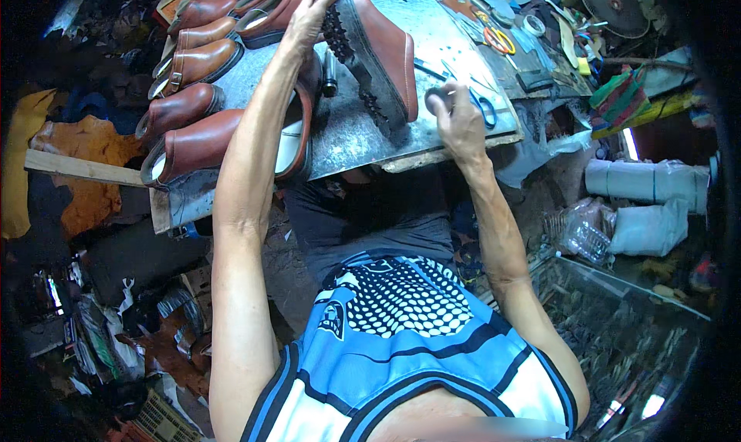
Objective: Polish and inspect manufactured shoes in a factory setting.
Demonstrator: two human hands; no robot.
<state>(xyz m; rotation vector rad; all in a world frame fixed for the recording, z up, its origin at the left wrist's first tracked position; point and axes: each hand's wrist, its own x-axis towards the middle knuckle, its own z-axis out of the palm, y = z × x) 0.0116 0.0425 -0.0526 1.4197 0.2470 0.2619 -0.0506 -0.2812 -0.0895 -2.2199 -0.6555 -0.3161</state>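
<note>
Head view: brown boot (378, 52) is held sole-up on the desk (347, 133) by left fingers (309, 17); right hand (457, 121), clenched on a small tool, is just right of its heel.

Cool, bluish daylight fell brightest on the metal counter (432, 25), which showed mild glare. The corners went black, edges bent by fisheye, and shadowed clutter stayed murky.
</note>
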